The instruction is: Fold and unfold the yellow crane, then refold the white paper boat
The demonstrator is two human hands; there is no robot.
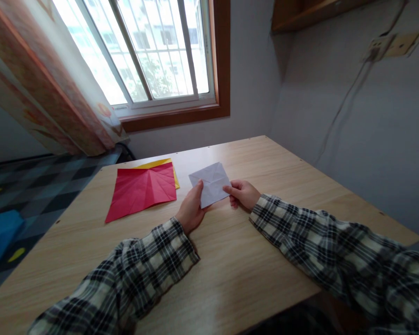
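A small creased white paper square (211, 182) lies near the middle of the wooden table (230, 260). My left hand (191, 210) pinches its near left edge with thumb and fingers. My right hand (242, 194) grips its right edge, thumb on top. Both forearms in plaid sleeves rest on the tabletop. A creased red paper sheet (141, 190) lies flat to the left of my hands, and a yellow sheet (159, 164) shows under its far edge.
The table stands in a room corner, with a grey wall on the right and a window (153, 51) with a curtain (56, 93) behind. A blue object (0, 235) lies on the checkered floor at the left.
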